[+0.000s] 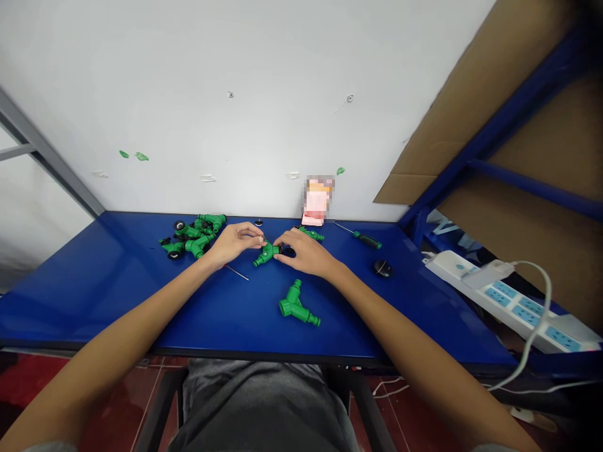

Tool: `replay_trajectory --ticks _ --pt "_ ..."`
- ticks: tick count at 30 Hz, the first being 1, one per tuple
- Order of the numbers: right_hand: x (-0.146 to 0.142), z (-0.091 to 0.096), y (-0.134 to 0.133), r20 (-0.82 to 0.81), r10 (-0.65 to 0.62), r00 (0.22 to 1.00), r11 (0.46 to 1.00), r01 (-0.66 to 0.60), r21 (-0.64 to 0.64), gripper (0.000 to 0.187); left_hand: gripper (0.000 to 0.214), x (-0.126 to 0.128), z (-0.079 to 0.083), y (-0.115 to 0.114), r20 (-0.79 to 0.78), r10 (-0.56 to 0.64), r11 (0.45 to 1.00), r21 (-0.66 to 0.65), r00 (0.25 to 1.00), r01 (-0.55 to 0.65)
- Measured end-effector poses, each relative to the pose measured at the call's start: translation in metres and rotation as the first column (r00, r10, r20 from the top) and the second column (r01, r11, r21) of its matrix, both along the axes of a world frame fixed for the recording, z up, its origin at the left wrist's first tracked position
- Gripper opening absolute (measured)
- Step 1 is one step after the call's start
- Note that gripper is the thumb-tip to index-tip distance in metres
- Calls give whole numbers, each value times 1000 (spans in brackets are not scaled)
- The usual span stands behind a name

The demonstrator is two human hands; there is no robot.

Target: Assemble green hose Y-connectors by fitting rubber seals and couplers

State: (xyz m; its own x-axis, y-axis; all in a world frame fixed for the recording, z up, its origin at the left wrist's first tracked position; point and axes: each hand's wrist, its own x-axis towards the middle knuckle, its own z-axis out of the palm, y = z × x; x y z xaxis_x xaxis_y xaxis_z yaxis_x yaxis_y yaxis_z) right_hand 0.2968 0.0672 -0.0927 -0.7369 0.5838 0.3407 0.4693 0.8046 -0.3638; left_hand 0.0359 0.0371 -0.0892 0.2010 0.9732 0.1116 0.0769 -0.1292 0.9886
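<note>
A green Y-shaped hose connector [266,253] is between my two hands, just over the blue table. My right hand [304,252] grips its right end, where a dark part partly shows behind the fingers. My left hand [238,243] has thumb and fingertips pinched together at the connector's top; whatever small piece they hold is too small to make out. Nearer to me, another green Y-shaped connector [298,304] lies on the table. A thin screwdriver [238,272] lies under my left hand, its handle end mostly hidden.
Several green connectors with black caps [191,235] are piled at left. A small black part [259,222] and a pinkish packet [318,201] are by the wall. Right of my hands lie a green-and-black screwdriver [367,240], a dark round object [383,269] and a white power strip [511,301].
</note>
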Motion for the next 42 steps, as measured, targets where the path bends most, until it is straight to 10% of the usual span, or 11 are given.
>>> replay_trajectory --ticks 20,28,36,42 --pt "0 0 3 -116 27 993 998 -21 52 22 36 -6 0 3 -120 114 986 135 986 -97" --pt "-4 2 -3 -309 -44 950 993 7 -121 23 34 -4 5 2 -80 95 969 235 992 -74" --pt "-13 -6 6 -594 -303 745 819 -116 -563 43 40 -3 9 -1 81 69 985 150 994 -81" --pt "-11 -4 3 -677 -373 634 711 -273 -648 49 43 -1 7 -1 95 77 990 109 992 -88"
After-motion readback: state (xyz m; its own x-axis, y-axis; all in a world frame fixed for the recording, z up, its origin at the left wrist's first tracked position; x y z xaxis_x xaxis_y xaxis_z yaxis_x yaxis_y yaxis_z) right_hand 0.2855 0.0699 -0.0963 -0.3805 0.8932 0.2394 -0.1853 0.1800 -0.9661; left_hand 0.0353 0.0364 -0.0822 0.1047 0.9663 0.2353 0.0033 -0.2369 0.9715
